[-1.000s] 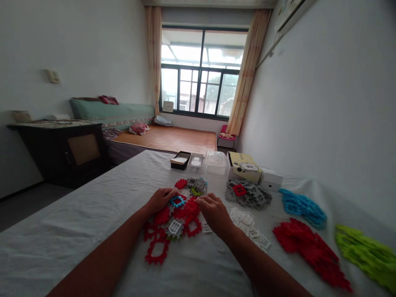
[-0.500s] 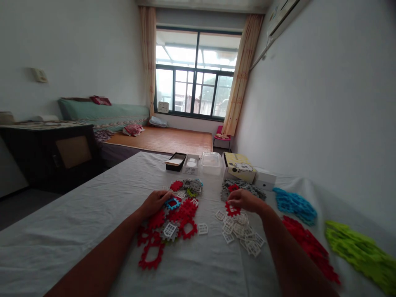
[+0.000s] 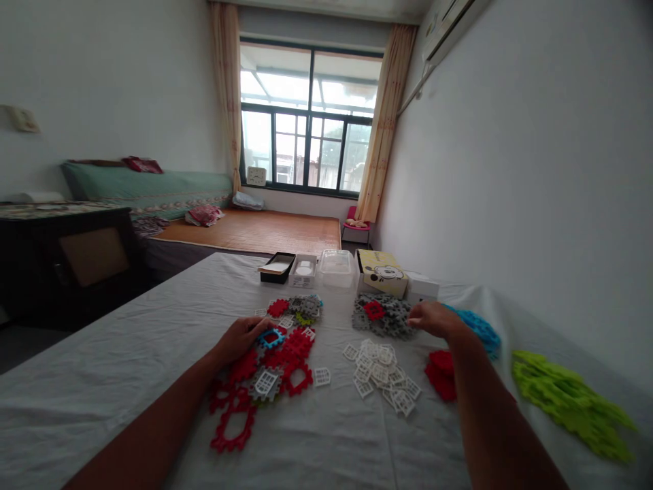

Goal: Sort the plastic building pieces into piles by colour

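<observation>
My left hand point(image 3: 245, 338) has its fingers closed on the edge of a small blue toothed frame point(image 3: 270, 338), over a mixed heap of red toothed plastic pieces point(image 3: 297, 346). Grey pieces and white window lattices are mixed into that heap. My right hand point(image 3: 434, 318) hangs at the right end of a pile of grey toothed pieces point(image 3: 392, 314). Its fingers are curled together; what they hold, if anything, is hidden. Below it lie red pieces point(image 3: 441, 376), partly covered by my forearm. White window lattice pieces point(image 3: 381, 367) are heaped between the hands.
Bright green pieces point(image 3: 566, 398) and blue pieces point(image 3: 482, 331) lie on the right. Along the table's far edge stand a black box point(image 3: 277, 272), a small white box point(image 3: 304, 278), a clear plastic tub point(image 3: 337, 279) and a yellow box point(image 3: 382, 273). White cloth point(image 3: 168, 327) covers the table.
My right hand has moved right, away from the white lattices; the red toothed frame it held no longer shows in its fingers. My left hand stays by the blue frame. The view has shifted right.
</observation>
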Demonstrator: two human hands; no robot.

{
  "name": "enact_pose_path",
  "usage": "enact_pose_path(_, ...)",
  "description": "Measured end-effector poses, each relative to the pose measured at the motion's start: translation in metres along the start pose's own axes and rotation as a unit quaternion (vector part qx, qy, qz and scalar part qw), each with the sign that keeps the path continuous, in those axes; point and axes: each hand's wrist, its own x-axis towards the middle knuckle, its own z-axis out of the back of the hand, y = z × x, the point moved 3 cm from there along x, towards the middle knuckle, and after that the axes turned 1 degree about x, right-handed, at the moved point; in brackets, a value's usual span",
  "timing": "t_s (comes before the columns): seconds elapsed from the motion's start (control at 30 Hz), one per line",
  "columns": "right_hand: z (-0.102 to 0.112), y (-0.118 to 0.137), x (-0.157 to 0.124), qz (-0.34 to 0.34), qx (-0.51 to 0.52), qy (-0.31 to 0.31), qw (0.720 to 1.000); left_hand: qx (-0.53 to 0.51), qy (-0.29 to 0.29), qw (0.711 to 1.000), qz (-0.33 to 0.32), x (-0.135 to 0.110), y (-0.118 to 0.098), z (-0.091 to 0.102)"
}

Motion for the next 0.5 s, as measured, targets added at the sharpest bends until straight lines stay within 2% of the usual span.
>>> enact_pose_path(0.07,-0.02,0.033,0.006,0.048,-0.011,0.003,0.999,0.003,0.001,1.0,0.001,0.0,0.0,0.0)
enact_pose_path(0.13,-0.038,0.059,0.008,0.064,-0.028,-0.053,0.996,0.006,0.0,1.0,0.002,0.0,0.0,0.0)
enact_pose_path(0.2,-0.054,0.074,0.007,0.075,-0.053,-0.096,0.991,0.006,-0.002,1.0,0.0,-0.001,-0.001,0.0)
enact_pose_path(0.33,-0.07,0.081,0.002,0.083,-0.077,-0.11,0.987,0.002,-0.005,1.0,0.0,-0.001,-0.003,0.0)
enact_pose_path(0.5,-0.056,0.076,0.0,0.057,-0.103,-0.144,0.982,-0.004,-0.004,1.0,0.0,-0.001,-0.003,0.0)
